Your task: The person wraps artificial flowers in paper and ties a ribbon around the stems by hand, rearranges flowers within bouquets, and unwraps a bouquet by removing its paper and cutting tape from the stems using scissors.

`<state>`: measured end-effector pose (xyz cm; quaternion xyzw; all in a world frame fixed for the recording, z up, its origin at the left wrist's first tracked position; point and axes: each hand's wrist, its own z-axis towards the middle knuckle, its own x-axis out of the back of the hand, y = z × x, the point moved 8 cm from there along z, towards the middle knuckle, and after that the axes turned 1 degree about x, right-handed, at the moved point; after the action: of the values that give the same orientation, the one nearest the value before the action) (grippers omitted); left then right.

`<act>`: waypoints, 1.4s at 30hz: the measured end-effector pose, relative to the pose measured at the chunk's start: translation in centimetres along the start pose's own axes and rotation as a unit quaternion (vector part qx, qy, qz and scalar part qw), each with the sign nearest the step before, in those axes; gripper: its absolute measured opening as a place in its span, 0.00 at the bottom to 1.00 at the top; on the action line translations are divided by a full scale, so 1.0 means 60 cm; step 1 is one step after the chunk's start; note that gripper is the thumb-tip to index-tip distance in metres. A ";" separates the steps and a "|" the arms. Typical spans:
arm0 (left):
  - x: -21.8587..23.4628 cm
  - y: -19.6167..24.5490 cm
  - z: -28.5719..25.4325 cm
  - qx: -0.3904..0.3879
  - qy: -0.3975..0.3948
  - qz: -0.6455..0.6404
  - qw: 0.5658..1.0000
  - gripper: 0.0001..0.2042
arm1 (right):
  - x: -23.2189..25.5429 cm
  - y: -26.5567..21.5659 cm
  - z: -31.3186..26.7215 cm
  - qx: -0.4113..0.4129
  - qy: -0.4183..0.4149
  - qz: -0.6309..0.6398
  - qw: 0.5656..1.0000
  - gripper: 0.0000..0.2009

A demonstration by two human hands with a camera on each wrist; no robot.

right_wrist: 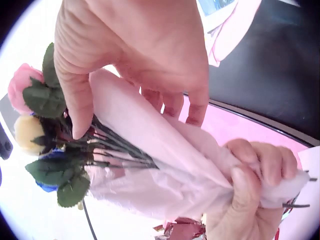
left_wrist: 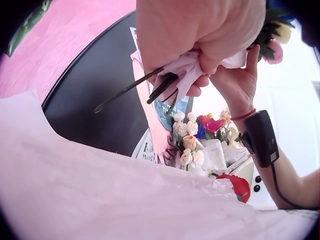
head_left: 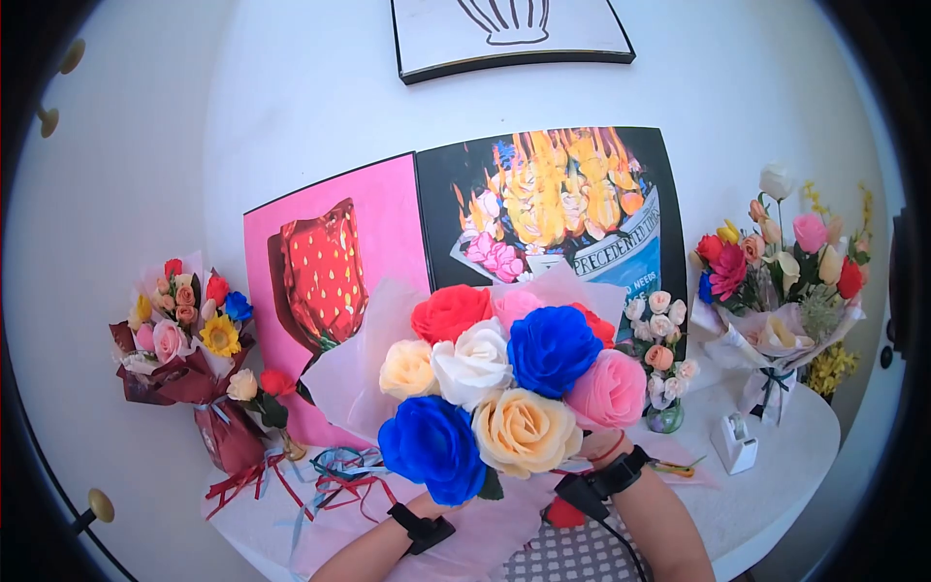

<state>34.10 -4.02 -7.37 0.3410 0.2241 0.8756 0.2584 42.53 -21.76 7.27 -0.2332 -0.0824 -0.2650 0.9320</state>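
A bouquet of large roses, among them a blue rose (head_left: 554, 351), a white rose (head_left: 472, 363) and a cream rose (head_left: 526, 431), stands before me in pale pink wrapping paper (right_wrist: 150, 125). My left hand (right_wrist: 255, 175) grips the gathered paper around the lower stems (left_wrist: 127, 90), whose dark ends stick out below the fist. Higher up, my right hand (right_wrist: 135, 55) holds the paper's upper edge, thumb inside by the stems and fingers behind the sheet. Green leaves (right_wrist: 46, 100) show under the blooms. In the head view the flowers hide most of both hands.
Wrapped bouquets stand at left (head_left: 184, 359) and right (head_left: 776, 281). A small glass vase (head_left: 666, 419) of pale roses and a white tape dispenser (head_left: 735, 443) sit on the table (head_left: 790, 456). Ribbons (head_left: 344, 475) lie at left. Two pictures (head_left: 335, 281) lean against the wall.
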 end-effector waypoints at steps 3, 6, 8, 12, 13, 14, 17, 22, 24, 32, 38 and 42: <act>0.002 0.011 0.006 -0.002 -0.011 -0.007 1.000 0.05 | 0.040 -0.045 0.007 0.051 -0.007 -0.073 0.996 0.22; 0.008 0.013 0.010 -0.004 -0.022 -0.015 1.000 0.05 | 0.051 -0.078 0.038 -0.078 -0.014 0.448 0.890 0.24; 0.005 0.011 0.001 -0.005 -0.027 -0.018 0.999 0.05 | 0.068 -0.113 0.058 -0.096 0.047 0.350 0.931 0.26; 0.036 0.016 -0.007 -0.006 -0.034 -0.022 0.999 0.05 | 0.124 -0.143 0.052 -0.085 0.214 0.087 0.969 0.13; 0.035 0.017 -0.004 -0.005 -0.034 -0.023 0.999 0.05 | 0.125 -0.155 0.053 -0.068 0.236 0.078 0.966 0.09; 0.038 0.017 -0.037 -0.004 -0.035 -0.025 0.999 0.05 | 0.127 -0.154 0.053 -0.068 0.236 0.078 0.966 0.09; 0.027 0.008 -0.032 -0.001 -0.036 -0.030 0.999 0.05 | 0.134 -0.167 0.053 -0.011 0.250 0.038 0.967 0.08; 0.002 0.031 -0.008 0.006 -0.033 -0.034 0.999 0.05 | 0.135 -0.169 0.055 0.010 0.302 0.062 0.951 0.09; 0.006 0.041 0.000 0.011 -0.032 -0.038 0.999 0.05 | 0.136 -0.172 0.054 0.031 0.315 0.041 0.948 0.09; 0.013 0.060 0.001 0.031 -0.025 -0.052 0.998 0.05 | 0.145 -0.153 0.043 0.043 0.359 0.061 0.930 0.08; 0.014 0.073 -0.002 0.042 -0.029 -0.065 0.997 0.05 | 0.142 -0.167 0.059 -0.006 0.324 0.089 0.942 0.05; 0.010 0.083 0.006 0.045 -0.037 -0.074 0.996 0.05 | 0.148 -0.169 0.059 -0.019 0.283 0.040 0.958 0.06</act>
<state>32.47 -7.38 -4.02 0.3666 0.2781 0.8301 0.3150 44.55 -31.70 16.80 -0.1693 0.1991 -0.2843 0.9224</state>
